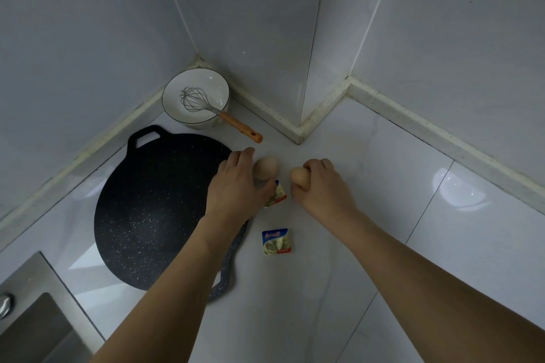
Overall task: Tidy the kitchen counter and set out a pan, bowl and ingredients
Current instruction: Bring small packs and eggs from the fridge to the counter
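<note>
Beside the pan (pixel 156 212), each hand, left (pixel 236 186) and right (pixel 321 188), grasps an egg; set them gently, blocking rolling.

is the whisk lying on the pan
No, the whisk sits with its wire head inside the white bowl, its orange handle leaning over the rim, apart from the black pan.

Dim, bluish, wide-angle bend; glare on counter (pixel 460 186), perhaps overhead.
</note>
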Available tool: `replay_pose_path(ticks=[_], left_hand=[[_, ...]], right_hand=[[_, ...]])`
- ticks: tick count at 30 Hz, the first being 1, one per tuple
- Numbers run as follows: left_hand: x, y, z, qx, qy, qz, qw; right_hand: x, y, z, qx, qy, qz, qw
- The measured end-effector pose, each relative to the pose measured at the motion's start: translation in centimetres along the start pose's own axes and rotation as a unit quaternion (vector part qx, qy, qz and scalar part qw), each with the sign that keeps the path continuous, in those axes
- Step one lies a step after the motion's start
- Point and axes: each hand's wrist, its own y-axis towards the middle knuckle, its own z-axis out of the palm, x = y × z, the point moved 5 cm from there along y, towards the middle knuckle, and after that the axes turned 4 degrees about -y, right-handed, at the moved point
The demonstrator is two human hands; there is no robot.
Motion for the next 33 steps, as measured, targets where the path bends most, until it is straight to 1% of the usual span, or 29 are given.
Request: replay_pose_path(ticks=[9,16,27,33], left_hand=[[0.2,-0.1,0.1,0.001,0.007,-0.004,1.0],[0.3,-0.2,-0.4,-0.006,0.011,0.001,1.0],[-0.2,-1.1,-1.4,-0.005,0.018,-0.003,1.0],[-1.3,-2.4,-2.7,-0.009,0.012,0.004,1.0]], right_hand=[[-0.1,-0.3,-0.1,0.0,-0.001,0.002,1.0],[-0.5,-0.7,-0.6,-0.008,0.022,-0.005,1.0],[-0.2,-2.1,-2.3,-0.002,-0.016,-0.014,1.0],[0.1,-3.8,-4.2,-0.027,-0.04,-0.022,0.999]])
